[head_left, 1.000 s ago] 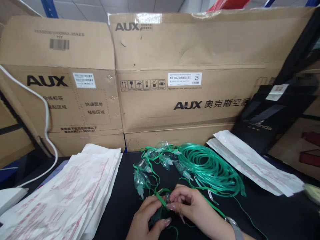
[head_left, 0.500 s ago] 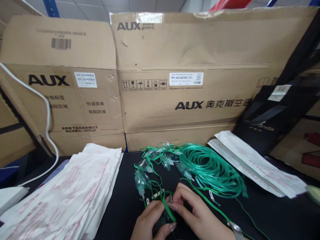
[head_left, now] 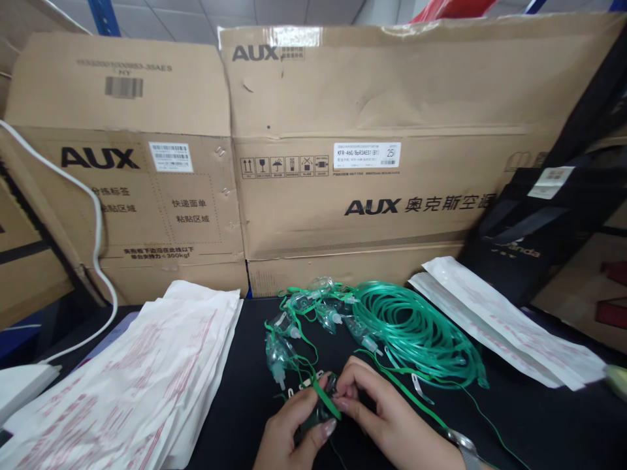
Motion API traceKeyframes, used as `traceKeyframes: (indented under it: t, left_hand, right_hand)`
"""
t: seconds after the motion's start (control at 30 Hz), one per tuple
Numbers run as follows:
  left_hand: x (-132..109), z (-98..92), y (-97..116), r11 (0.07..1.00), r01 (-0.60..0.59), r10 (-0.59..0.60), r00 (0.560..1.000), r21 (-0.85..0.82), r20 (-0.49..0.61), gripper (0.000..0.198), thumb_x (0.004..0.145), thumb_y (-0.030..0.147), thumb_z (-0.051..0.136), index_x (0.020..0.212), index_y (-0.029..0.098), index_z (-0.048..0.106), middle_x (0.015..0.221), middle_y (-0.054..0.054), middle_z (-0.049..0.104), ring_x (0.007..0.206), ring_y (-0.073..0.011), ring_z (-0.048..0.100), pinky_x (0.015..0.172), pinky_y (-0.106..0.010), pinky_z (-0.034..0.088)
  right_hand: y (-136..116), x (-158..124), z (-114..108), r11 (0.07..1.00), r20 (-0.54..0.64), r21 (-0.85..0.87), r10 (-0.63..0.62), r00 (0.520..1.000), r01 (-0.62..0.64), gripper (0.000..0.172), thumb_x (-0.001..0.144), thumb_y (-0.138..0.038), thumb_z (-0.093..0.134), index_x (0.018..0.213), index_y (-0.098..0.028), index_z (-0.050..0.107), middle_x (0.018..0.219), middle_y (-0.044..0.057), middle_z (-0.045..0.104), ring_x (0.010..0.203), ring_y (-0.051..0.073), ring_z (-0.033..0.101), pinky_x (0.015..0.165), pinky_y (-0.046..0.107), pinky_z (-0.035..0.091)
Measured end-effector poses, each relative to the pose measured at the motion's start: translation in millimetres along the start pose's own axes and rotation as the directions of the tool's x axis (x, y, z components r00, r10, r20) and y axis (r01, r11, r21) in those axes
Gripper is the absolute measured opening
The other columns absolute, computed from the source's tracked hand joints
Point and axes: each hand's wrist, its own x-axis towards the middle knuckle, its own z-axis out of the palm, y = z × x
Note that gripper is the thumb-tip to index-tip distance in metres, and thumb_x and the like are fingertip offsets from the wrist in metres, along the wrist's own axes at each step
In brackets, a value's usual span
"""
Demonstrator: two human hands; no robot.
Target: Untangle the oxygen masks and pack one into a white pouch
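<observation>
At the bottom centre, my left hand [head_left: 294,431] is closed on a clear green mask [head_left: 321,412], most of it hidden by the fingers. A flat green strap [head_left: 326,399] runs over the mask. My right hand [head_left: 372,405] pinches at the mask's right side, its thumb and forefinger pressed together; what lies between them is too small to name. Beyond my hands, several clear masks [head_left: 280,356] with green straps lie in an arc. A coil of green tubing [head_left: 411,326] rests to their right.
White printed bags [head_left: 161,365] are stacked on the left of the black table [head_left: 245,365]. More white bags [head_left: 509,326] lie at the right, near a black bag [head_left: 519,228]. Large cardboard boxes [head_left: 392,98] stand behind. A white cable [head_left: 100,261] hangs at the left.
My left hand and the mask have tilted slightly, with the strap shifting a little left and up. My right hand's fingers have moved only slightly. The view has shifted a little.
</observation>
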Motion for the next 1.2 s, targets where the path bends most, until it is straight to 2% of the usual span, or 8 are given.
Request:
traceKeyframes:
  t: [0.1,0.23,0.3,0.37,0.5,0.7,0.93,1.2]
  left_hand:
    - [1.4,-2.6,0.0,0.99,0.051,-0.05,0.999,-0.129,0.012,0.04,0.078,0.023,0.057,0.119,0.025,0.056,0.127,-0.007,0.055,0.117,-0.0244,0.049,0.1,-0.04,0.034]
    - [3.3,-0.8,-1.0,0.923,0.083,-0.109,0.993,-0.376,-0.05,0.038,0.079,0.028,0.057,0.117,0.026,0.057,0.124,-0.006,0.058,0.117,-0.0236,0.048,0.1,-0.04,0.035]
    - [3.7,1.5,-2.0,0.91,0.086,-0.121,0.991,-0.406,-0.061,0.039,0.079,0.03,0.058,0.117,0.024,0.057,0.125,-0.007,0.058,0.118,-0.0242,0.047,0.1,-0.04,0.035]
    - [3.5,3.6,-3.6,0.94,0.074,-0.109,0.99,-0.333,-0.087,0.041,0.078,0.03,0.058,0.118,0.022,0.056,0.126,-0.009,0.057,0.118,-0.0245,0.047,0.101,-0.04,0.034]
    - [2.5,5.5,-6.5,0.99,-0.029,0.009,0.99,-0.141,-0.142,0.04,0.077,0.027,0.058,0.117,0.023,0.057,0.125,-0.009,0.056,0.116,-0.0238,0.049,0.1,-0.036,0.036]
    - [1.9,3.1,-1.6,0.985,-0.007,-0.019,0.988,-0.173,-0.152,0.036,0.078,0.022,0.055,0.114,0.026,0.06,0.11,-0.007,0.061,0.104,-0.0208,0.055,0.094,-0.031,0.041]
    - [3.7,-3.3,6.7,0.992,0.066,-0.073,0.996,-0.107,-0.058,0.035,0.082,0.025,0.051,0.116,0.023,0.058,0.121,-0.008,0.059,0.115,-0.0217,0.05,0.098,-0.032,0.037]
    - [5.6,-4.3,6.7,1.0,-0.004,0.003,0.998,-0.02,-0.063,0.033,0.082,0.02,0.051,0.113,0.02,0.061,0.118,-0.011,0.061,0.109,-0.0216,0.055,0.095,-0.031,0.041]
  right_hand:
    - [2.4,2.7,0.4,0.997,0.013,0.061,0.051,0.999,-0.052,0.006,0.077,-0.022,0.061,0.078,-0.019,0.056,0.074,-0.002,0.048,0.068,0.013,0.048,0.064,0.024,0.041]
    - [6.2,5.7,1.6,0.965,0.047,0.241,0.096,0.994,-0.105,0.02,0.076,-0.035,0.061,0.085,-0.017,0.057,0.063,-0.005,0.046,0.053,0.009,0.045,0.052,0.021,0.039]
    - [7.1,7.0,0.8,0.951,0.031,0.284,0.121,0.992,-0.125,0.028,0.074,-0.043,0.062,0.084,-0.017,0.059,0.061,-0.006,0.044,0.049,0.008,0.043,0.048,0.021,0.037]
    - [7.3,8.1,-0.9,0.941,0.022,0.301,0.157,0.987,-0.156,0.035,0.07,-0.049,0.062,0.081,-0.016,0.061,0.06,-0.006,0.044,0.047,0.007,0.043,0.046,0.021,0.036]
    - [7.1,9.1,-3.1,0.918,0.067,0.33,0.207,0.976,-0.218,0.038,0.067,-0.052,0.064,0.078,-0.016,0.062,0.056,-0.006,0.046,0.045,0.007,0.043,0.046,0.021,0.036]
    - [11.5,7.6,3.2,0.896,0.073,0.39,0.2,0.977,-0.213,0.034,0.065,-0.048,0.067,0.073,-0.016,0.06,0.055,-0.006,0.046,0.046,0.007,0.043,0.044,0.02,0.038]
    - [10.2,6.6,5.6,0.892,0.075,0.405,0.187,0.979,-0.202,0.032,0.064,-0.046,0.068,0.072,-0.015,0.063,0.057,-0.005,0.046,0.049,0.008,0.043,0.043,0.019,0.04]
    - [6.3,5.0,5.0,0.899,0.065,0.402,0.162,0.985,-0.175,0.03,0.066,-0.045,0.067,0.07,-0.015,0.064,0.065,-0.003,0.044,0.053,0.009,0.047,0.044,0.02,0.041]
